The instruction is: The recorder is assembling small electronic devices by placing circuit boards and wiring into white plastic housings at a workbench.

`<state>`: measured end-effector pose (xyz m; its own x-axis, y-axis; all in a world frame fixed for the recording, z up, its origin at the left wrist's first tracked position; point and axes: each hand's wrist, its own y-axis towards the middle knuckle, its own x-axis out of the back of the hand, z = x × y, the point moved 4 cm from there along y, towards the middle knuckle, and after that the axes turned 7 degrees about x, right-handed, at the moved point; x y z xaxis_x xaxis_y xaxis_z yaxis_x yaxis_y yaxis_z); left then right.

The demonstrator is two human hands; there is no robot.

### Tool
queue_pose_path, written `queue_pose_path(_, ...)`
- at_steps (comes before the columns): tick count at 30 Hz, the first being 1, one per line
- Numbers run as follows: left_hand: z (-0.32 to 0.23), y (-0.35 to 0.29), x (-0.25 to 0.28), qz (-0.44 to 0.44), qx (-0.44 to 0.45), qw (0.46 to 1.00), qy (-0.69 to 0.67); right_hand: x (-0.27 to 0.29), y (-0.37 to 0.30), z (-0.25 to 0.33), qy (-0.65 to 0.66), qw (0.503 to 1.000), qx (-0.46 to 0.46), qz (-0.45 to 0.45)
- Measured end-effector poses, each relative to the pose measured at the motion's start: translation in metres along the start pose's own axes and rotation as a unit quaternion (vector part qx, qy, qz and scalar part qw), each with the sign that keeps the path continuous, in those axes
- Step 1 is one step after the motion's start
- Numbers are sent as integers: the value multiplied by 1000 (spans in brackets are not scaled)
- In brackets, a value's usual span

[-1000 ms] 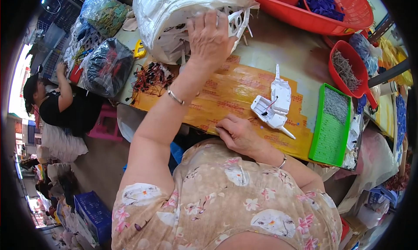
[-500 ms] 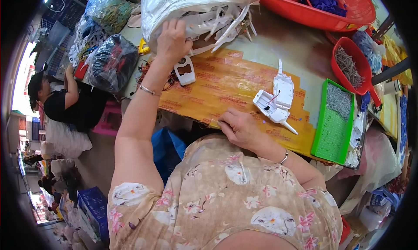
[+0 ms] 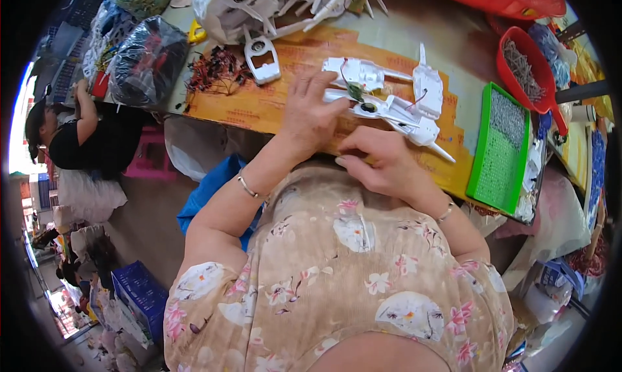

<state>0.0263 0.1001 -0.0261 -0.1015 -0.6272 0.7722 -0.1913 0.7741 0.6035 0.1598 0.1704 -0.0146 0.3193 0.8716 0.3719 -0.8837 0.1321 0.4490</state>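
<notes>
White shells [image 3: 366, 75] at left hand [image 3: 314, 109], beyond right hand [image 3: 383, 159]

White glare burns at left (corners black).

The head camera is looking steeply down from above and behind the left hand [image 3: 311, 116] and right hand [image 3: 382, 161], facing forward across the bench [image 3: 408, 38]. It is sitting near enough to be showing both whole, with the patterned shirt [image 3: 350, 288] filling the space below them and the floor [image 3: 149, 223] curving away left of the left hand.
</notes>
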Motion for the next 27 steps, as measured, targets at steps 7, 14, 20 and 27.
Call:
queue_pose_path(7, -11, -30, 31, 132, 116, 970, -167, 61, -8, 9, -122, 972, -83, -182)
queue_pose_path(14, 6, -23, 34, 49, 215, 944, -245, 48, 3, -8, -273, 959, -41, -61)
queue_pose_path(20, 3, -23, 25, 42, 259, 916, -304, 42, -2, -1, -211, 974, -84, -13)
queue_pose_path(27, -2, -24, 5, 171, 233, 927, -241, 12, -6, -6, -240, 968, -60, -27)
